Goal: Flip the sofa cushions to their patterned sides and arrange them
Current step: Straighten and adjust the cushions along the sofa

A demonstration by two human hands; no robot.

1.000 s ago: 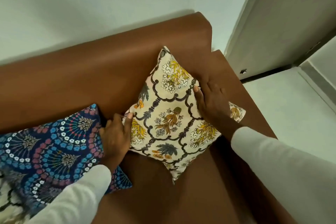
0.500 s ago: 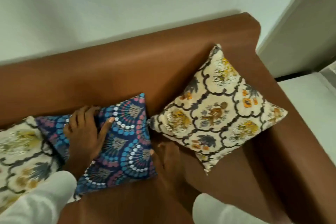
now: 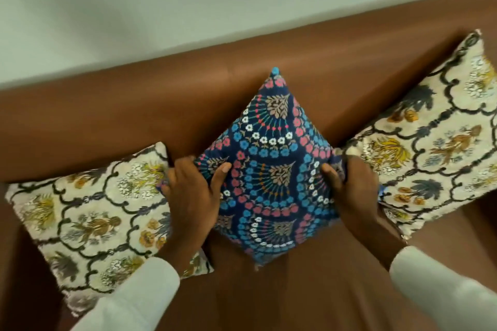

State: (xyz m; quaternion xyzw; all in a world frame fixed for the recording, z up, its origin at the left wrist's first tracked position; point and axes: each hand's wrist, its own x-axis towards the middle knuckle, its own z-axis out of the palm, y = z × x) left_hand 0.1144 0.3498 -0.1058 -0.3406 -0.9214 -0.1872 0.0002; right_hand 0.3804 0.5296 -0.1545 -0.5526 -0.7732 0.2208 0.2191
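Your left thumb (image 3: 221, 171) is pressing onto the patterned face of the blue cushion (image 3: 271, 166) while the other fingers of your left hand (image 3: 192, 196) are curling around its left corner — clamped on fabric, not splayed. Your right hand (image 3: 355, 193) is mirroring this: thumb lying on the front face, remaining fingers wrapping behind the right corner, so both hands are pinching the cushion at its side points. The blue cushion is standing on one corner like a diamond, patterned side facing you, top corner leaning against the brown sofa backrest (image 3: 134, 105), bottom corner touching the seat (image 3: 309, 290). Just beside it on the left, a cream floral cushion (image 3: 88, 212) is lying tilted, pattern up, partly under your left wrist. On the right, a second cream floral cushion (image 3: 435, 137) is leaning against the backrest, its near corner touching your right hand. White sleeves (image 3: 129, 301) are covering both forearms — a pale wall (image 3: 188, 8) is showing above the sofa.
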